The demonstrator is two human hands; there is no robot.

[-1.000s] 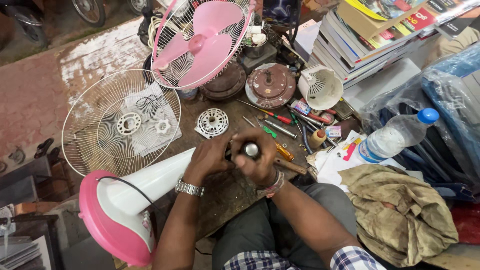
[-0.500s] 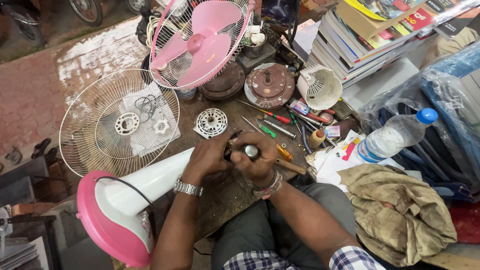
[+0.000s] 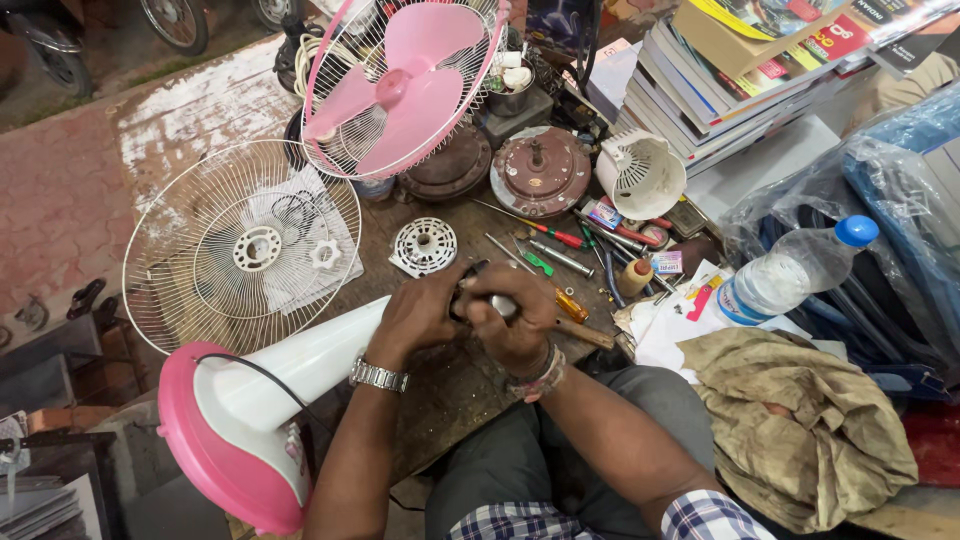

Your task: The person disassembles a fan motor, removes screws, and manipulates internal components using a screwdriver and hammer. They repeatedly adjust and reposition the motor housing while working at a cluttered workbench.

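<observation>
A white and pink fan stand (image 3: 262, 400) lies on its side across the worn workbench (image 3: 455, 385), its pink base toward me at lower left. My left hand (image 3: 418, 312), with a metal watch at the wrist, grips the narrow top end of the stand's neck. My right hand (image 3: 520, 320) closes over a small dark and silver part (image 3: 478, 296) at that same end, fingers curled around it. Both hands touch each other; what lies between the palms is hidden.
A white wire fan guard (image 3: 240, 245) lies at left. A pink fan head with blades (image 3: 400, 85) stands behind. Motor housings (image 3: 540, 170), a white plastic cover (image 3: 640, 175), screwdrivers (image 3: 535, 232), a water bottle (image 3: 790, 275), stacked books (image 3: 740, 70) and a dirty cloth (image 3: 800, 420) crowd the right.
My hands have stayed at the neck's end with small shifts; the right hand now covers more of the silver part that showed earlier.
</observation>
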